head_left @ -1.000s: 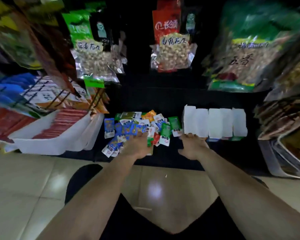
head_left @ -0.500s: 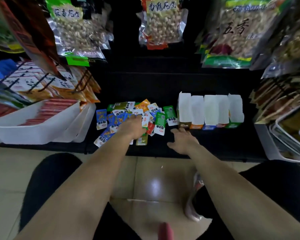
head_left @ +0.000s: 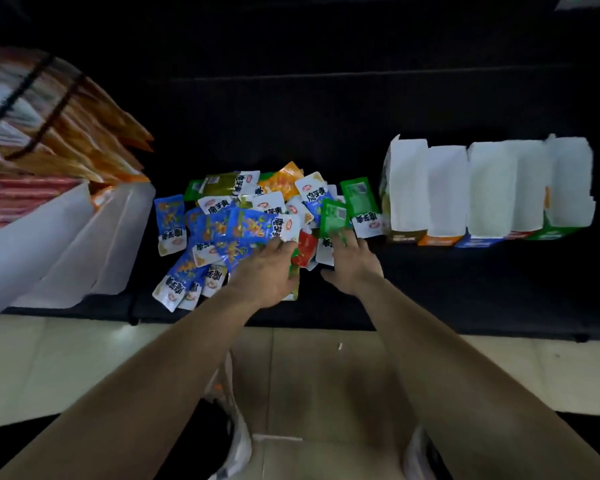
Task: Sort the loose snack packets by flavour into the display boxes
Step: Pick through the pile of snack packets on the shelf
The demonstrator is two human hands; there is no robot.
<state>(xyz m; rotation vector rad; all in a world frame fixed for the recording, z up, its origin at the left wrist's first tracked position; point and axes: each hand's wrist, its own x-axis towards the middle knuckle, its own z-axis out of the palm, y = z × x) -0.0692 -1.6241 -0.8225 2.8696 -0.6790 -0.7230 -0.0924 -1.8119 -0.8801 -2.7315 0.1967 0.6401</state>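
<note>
Snack packets in the head view, a loose mixed heap on the dark shelf: blue, green, orange, olive and red all jumbled, most lying flat and overlapping. I've got the display boxes just to the right of the heap, five in a row, touching side by side, white flaps standing up, coloured fronts facing me: olive, orange, blue, red, green.

My left hand sits at the near edge of the heap, back of the hand up, gripping a fanned bunch of blue packets, thumb laid on top of them. My right hand is close beside it, reaching forward, fingers fairly straight and together, tips on the lower edge of a green packet. It's blurred there; I cannot tell whether they pinch it or only touch it. A red packet shows between the two hands.

Off to the left, white trays lean at the shelf's end with orange bags above them. Pale tiled floor below.
</note>
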